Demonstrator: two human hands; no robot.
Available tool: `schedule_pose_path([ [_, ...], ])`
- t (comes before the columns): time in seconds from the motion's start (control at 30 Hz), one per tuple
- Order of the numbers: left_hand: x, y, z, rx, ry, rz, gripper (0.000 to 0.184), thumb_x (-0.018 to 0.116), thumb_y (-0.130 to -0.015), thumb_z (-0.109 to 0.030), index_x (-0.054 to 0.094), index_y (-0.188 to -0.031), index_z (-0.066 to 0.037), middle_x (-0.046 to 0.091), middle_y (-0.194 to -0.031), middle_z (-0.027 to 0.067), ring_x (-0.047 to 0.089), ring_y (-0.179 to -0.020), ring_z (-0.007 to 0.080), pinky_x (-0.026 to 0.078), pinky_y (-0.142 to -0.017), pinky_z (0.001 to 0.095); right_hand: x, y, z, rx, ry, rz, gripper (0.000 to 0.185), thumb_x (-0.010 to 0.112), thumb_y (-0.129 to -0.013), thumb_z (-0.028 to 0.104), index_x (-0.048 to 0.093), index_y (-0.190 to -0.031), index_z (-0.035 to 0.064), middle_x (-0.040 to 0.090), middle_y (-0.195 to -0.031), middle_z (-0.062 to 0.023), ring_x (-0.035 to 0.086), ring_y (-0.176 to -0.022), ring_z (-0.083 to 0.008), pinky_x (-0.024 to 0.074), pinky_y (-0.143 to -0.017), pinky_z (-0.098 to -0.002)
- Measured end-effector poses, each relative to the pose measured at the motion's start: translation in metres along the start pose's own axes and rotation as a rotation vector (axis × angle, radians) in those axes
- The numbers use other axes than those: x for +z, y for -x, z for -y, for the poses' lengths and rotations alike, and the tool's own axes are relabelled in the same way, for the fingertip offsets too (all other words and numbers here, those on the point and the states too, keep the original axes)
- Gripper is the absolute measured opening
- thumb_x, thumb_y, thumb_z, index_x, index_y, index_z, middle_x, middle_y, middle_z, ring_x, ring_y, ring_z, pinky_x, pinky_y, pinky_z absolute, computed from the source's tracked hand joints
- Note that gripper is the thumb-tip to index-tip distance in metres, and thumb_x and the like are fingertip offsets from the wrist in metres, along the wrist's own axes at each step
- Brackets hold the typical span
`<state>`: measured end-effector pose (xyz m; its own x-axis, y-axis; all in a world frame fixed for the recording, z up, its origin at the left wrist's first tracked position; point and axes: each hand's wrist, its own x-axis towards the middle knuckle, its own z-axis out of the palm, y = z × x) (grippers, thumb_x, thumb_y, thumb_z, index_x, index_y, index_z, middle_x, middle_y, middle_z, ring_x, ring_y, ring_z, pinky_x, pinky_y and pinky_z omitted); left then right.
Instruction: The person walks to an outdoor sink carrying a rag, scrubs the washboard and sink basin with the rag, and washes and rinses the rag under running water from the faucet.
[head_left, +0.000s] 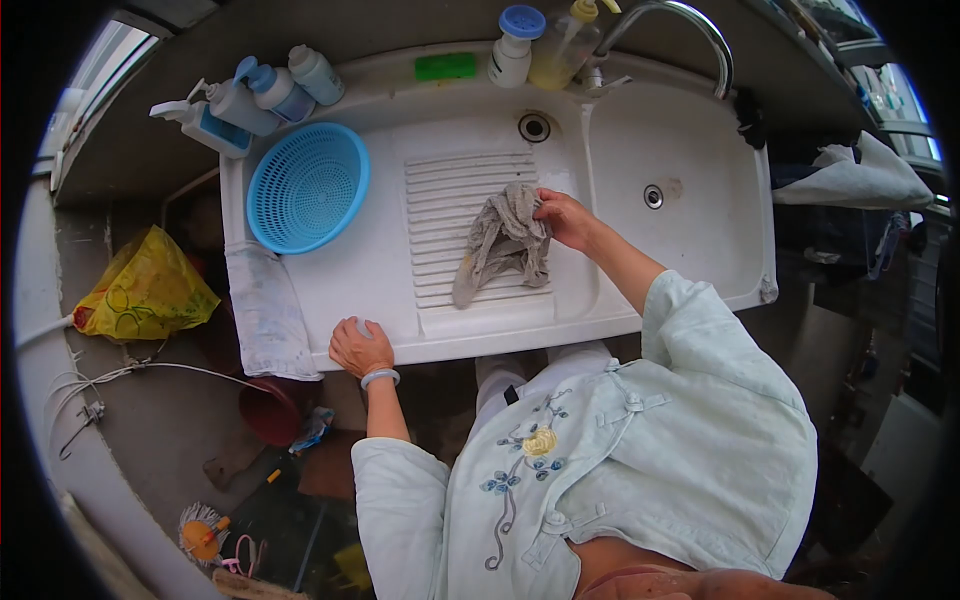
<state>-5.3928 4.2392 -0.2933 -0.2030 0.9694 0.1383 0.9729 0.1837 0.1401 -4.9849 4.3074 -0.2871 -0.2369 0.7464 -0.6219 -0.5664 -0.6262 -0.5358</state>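
Note:
My right hand (568, 220) pinches the upper right edge of a crumpled grey sock-like cloth (503, 235). The cloth lies bunched over the ridged washboard (430, 215) moulded into the white sink (380, 300), with one light-toned end hanging toward the lower left. At the sink's front edge, my left hand (361, 348) is closed around a small pale soap-like bar (362, 327), mostly hidden by the fingers. A pale bracelet (381, 376) circles my left wrist.
A blue plastic basket (308, 188) sits at the sink's left, above a draped white cloth (270, 310). Several bottles (280, 92) line the back rim near a green sponge (445, 67). The faucet (715, 50) arches over the right basin (690, 225).

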Motion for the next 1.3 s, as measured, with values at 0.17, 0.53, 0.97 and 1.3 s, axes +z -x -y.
schedule_pose_path([
  [0.17, 0.002, 0.001, 0.002, 0.003, 0.015, -0.008, 0.025, 0.062, -0.075, -0.022, 0.062, -0.096, -0.007, 0.059, -0.104, 0.0106, 0.053, -0.104, 0.0287, 0.035, -0.093, 0.0438, -0.017, 0.003, -0.008, -0.026, -0.239, 0.059, 0.047, 0.05, -0.073, 0.002, 0.051, -0.12, 0.0034, 0.057, -0.116, -0.0087, 0.053, -0.11, -0.0229, 0.0422, -0.099, -0.0346],
  [0.53, 0.0, -0.001, -0.001, 0.003, -0.022, 0.01, 0.024, 0.063, -0.075, -0.021, 0.061, -0.095, -0.008, 0.059, -0.105, 0.01, 0.053, -0.103, 0.0282, 0.036, -0.093, 0.0434, -0.026, 0.055, 0.112, -0.545, 0.088, -0.48, 0.055, 0.048, -0.082, 0.014, 0.041, -0.136, 0.003, 0.055, -0.125, -0.0132, 0.056, -0.11, -0.0245, 0.0464, -0.094, -0.0373],
  [0.97, -0.002, -0.001, -0.002, 0.002, -0.056, 0.034, 0.024, 0.063, -0.075, -0.02, 0.061, -0.096, -0.008, 0.059, -0.105, 0.0088, 0.052, -0.103, 0.0273, 0.036, -0.093, 0.0428, -0.105, 0.015, 0.151, -0.731, 1.114, -0.751, 0.046, 0.05, -0.08, 0.023, 0.058, -0.126, 0.0216, 0.063, -0.109, -0.0189, 0.058, -0.105, -0.0351, 0.0441, -0.092, -0.0403],
  [1.3, 0.001, 0.0, 0.0, 0.026, -0.055, -0.012, 0.023, 0.061, -0.076, -0.021, 0.06, -0.095, -0.007, 0.059, -0.105, 0.0088, 0.053, -0.102, 0.027, 0.036, -0.092, 0.0422, -0.083, 0.041, 0.187, -0.573, 1.631, -0.6, 0.049, 0.052, -0.08, 0.025, 0.054, -0.128, 0.0223, 0.063, -0.108, -0.0176, 0.059, -0.104, -0.0313, 0.0444, -0.091, -0.041],
])
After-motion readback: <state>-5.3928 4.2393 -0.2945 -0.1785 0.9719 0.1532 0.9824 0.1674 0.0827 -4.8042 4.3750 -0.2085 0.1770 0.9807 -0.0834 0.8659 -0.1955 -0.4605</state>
